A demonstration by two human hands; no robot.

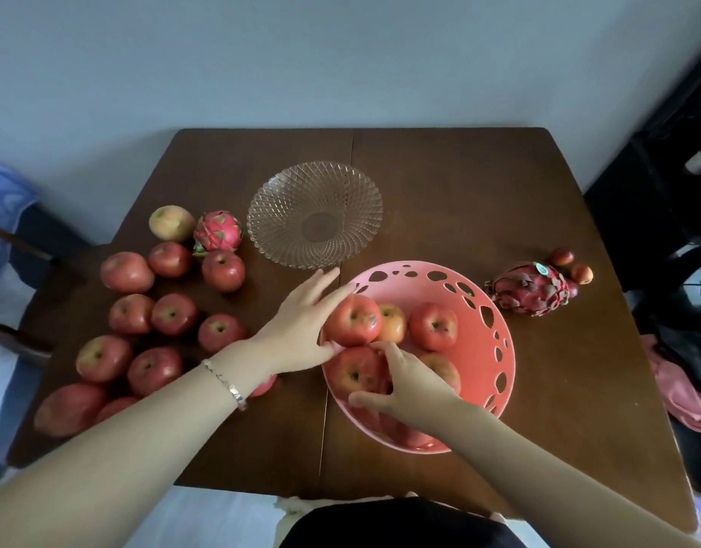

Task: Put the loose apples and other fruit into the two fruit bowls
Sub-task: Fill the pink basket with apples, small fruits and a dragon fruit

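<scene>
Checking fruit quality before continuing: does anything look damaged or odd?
One round red apple at far left in the pink perforated plastic bowl shows a dark scuffed blemish on its right side; nothing else stands out.

Cut-glass bowl (315, 214), perforated matt pink plastic bowl (495, 334), smooth dark wooden table (459, 183).

glass bowl (314, 214) behind holed bowl (495, 350) | apples (170, 314) loose left on tabletop (459, 183) | five apples in holed bowl

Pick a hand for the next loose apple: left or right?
Left. The loose apples lie at the left of the table, beside the left hand; the right hand grips an apple in the pink bowl, farther off.
</scene>
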